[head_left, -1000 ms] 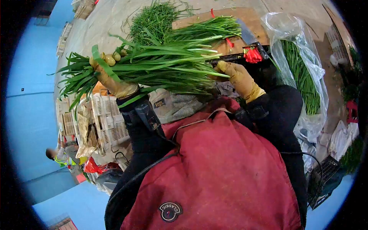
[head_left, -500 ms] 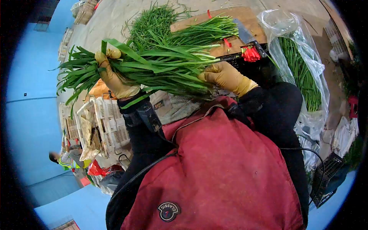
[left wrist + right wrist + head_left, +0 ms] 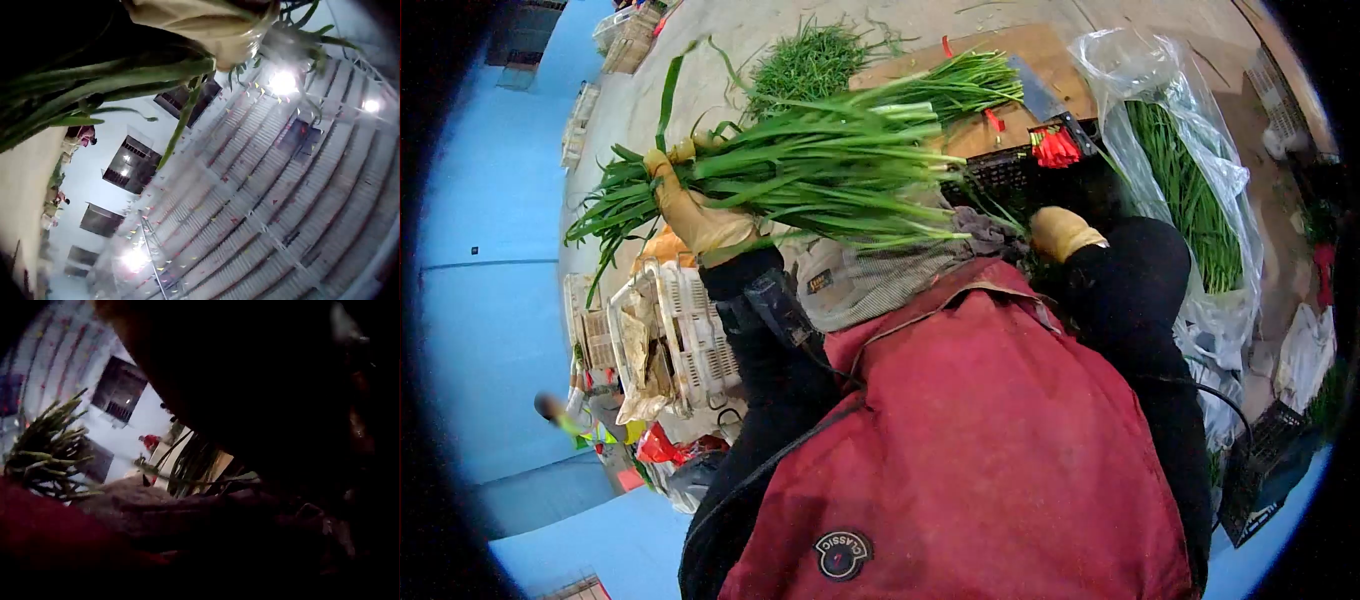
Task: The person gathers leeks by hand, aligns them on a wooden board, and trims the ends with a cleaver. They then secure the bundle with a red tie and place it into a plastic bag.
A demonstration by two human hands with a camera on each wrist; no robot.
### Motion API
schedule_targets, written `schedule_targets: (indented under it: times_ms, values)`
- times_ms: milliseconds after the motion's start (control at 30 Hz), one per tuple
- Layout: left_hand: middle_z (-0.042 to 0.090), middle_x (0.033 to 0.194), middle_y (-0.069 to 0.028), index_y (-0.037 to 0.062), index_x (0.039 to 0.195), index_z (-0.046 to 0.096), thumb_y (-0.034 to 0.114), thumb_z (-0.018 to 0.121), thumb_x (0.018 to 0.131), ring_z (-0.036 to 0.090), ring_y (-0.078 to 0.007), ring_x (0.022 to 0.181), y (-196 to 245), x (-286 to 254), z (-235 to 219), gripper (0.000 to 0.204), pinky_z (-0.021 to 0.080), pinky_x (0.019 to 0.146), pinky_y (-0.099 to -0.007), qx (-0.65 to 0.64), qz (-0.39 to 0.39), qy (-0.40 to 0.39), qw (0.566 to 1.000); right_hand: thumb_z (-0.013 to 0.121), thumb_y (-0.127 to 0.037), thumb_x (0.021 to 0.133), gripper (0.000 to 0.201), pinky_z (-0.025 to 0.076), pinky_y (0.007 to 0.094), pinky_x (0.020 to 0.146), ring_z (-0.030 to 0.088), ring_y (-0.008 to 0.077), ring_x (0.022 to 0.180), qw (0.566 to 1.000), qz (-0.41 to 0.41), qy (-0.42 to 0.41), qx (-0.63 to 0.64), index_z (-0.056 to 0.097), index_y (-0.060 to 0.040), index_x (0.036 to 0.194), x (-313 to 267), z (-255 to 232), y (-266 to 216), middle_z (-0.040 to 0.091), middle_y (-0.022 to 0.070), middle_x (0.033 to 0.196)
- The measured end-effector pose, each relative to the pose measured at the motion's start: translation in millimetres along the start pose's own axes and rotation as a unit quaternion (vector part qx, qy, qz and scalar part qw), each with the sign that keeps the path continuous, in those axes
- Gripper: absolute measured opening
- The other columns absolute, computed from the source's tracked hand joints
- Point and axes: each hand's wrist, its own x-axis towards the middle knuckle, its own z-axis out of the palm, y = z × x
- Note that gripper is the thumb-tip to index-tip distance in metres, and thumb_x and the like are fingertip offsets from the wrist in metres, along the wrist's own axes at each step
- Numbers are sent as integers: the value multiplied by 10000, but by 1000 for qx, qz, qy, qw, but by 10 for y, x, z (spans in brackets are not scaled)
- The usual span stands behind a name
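My gloved left hand [image 3: 700,218] grips a thick bunch of garlic chives [image 3: 840,170], with fingers curled round its leafy part. The pale cut ends point right, and the dark leaf tips hang out past the hand on the left. In the left wrist view the glove [image 3: 206,28] is wrapped over the leaves [image 3: 112,81]. My right hand [image 3: 1065,235], also gloved, is down beside the right knee, apart from the bunch. Its fingers are hidden below, and I cannot tell whether they hold anything. The right wrist view is mostly dark, with stem ends [image 3: 50,453] at left.
Ahead lies a wooden board [image 3: 1050,50] with more chives [image 3: 975,85], a cleaver [image 3: 1035,90] and red ties [image 3: 1055,147]. A black crate [image 3: 1000,180] stands before it. Loose trimmings [image 3: 810,65] lie on the floor. Bagged chives [image 3: 1185,190] are at right, white crates [image 3: 695,320] at left.
The right hand was at the bunch's stem ends, pinching there half a second ago; it has since moved right and down, away from them. The left hand keeps its grip on the bunch.
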Motion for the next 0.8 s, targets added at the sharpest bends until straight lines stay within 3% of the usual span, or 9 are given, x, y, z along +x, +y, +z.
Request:
schedule_targets:
  times_ms: [100, 200, 233, 333, 433, 533, 633, 767, 800]
  values:
    - [660, 862, -92, 94, 847, 623, 385, 594, 892, 611, -281, 836, 31, 114, 3, 296, 506, 810, -505, -27, -35, 2, 999, 647, -262, 795, 307, 492, 421, 830, 619, 369, 954, 996, 49, 10, 74, 677, -34, 998, -291, -247, -3, 663, 190, 993]
    - [677, 874, -90, 112, 847, 634, 415, 579, 891, 624, -286, 836, 35, 139, 122, 310, 504, 810, -523, -6, -2, 22, 1000, 678, -318, 787, 383, 489, 425, 841, 615, 374, 968, 960, -74, 182, 199, 670, -31, 1040, -358, -314, -112, 655, 206, 1007]
    - [681, 880, -93, 114, 851, 638, 416, 576, 893, 626, -290, 840, 35, 183, 100, 311, 504, 810, -525, -18, -9, 20, 1000, 673, -285, 807, 362, 493, 374, 828, 637, 317, 945, 949, -104, 129, 268, 659, -13, 1047, -438, -437, -196, 668, 183, 1003]
    - [688, 891, -98, 119, 865, 647, 416, 558, 903, 632, -298, 852, 43, 245, 73, 312, 504, 811, -531, -49, -41, -23, 998, 652, -200, 865, 305, 472, 270, 811, 618, 157, 895, 849, -117, 170, 487, 642, 6, 1089, -431, -537, -462, 671, 111, 1005]
    - [691, 901, -96, 130, 877, 654, 406, 537, 917, 635, -300, 861, 27, 242, 84, 303, 504, 813, -537, -46, -32, -45, 997, 593, -178, 889, 256, 482, 285, 780, 628, 154, 838, 777, -228, 377, 449, 637, -2, 1070, -594, -999, -710, 685, 104, 929]
    - [693, 906, -86, 145, 883, 658, 395, 523, 928, 636, -302, 874, 16, 253, 61, 288, 502, 813, -544, -53, -63, -75, 994, 642, -226, 864, 340, 478, 283, 777, 619, 150, 828, 701, -263, 209, 629, 624, 26, 1092, -446, -1143, -933, 684, 107, 944]
    - [691, 917, -84, 149, 887, 658, 398, 518, 932, 635, -306, 887, 40, 119, 169, 289, 503, 810, -544, -57, -123, -111, 984, 726, -318, 793, 433, 477, 294, 747, 601, 143, 772, 698, -184, 216, 658, 654, 33, 1036, 50, -921, -973, 683, 89, 913]
    - [682, 951, -102, 106, 894, 668, 408, 498, 942, 628, -315, 896, 53, 84, 159, 350, 498, 826, -542, -47, -115, -75, 989, 702, -283, 816, 332, 476, 285, 702, 588, 125, 739, 776, -201, 250, 543, 682, -10, 1005, -3, -889, -860, 680, 70, 862]
    - [680, 955, -106, 98, 893, 670, 408, 495, 944, 626, -317, 895, 79, 80, 152, 359, 496, 829, -542, -56, -137, -91, 985, 693, -278, 822, 310, 479, 288, 698, 592, 123, 740, 750, -185, 236, 589, 688, -15, 987, 41, -821, -821, 680, 73, 844]
